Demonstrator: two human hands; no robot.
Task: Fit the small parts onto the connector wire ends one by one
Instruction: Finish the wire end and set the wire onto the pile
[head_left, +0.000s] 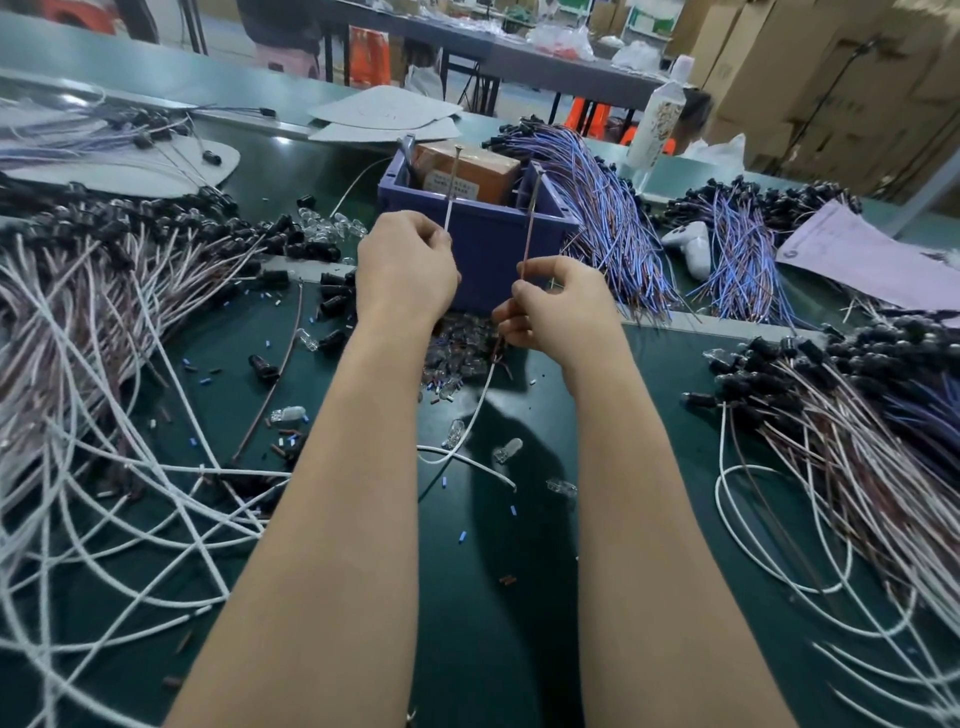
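Left hand (405, 265) pinches the white wire (451, 192), right hand (556, 306) the brown wire (531, 228) — both stand near-upright, tips apparently metal.

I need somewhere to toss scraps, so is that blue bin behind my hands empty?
Not empty. The blue bin holds an orange-brown box and a grey handle at its left corner.

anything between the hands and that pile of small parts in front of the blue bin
Nothing visible: the parts pile lies open just below the left hand and right hand, which pinch a white wire and a brown wire upright.
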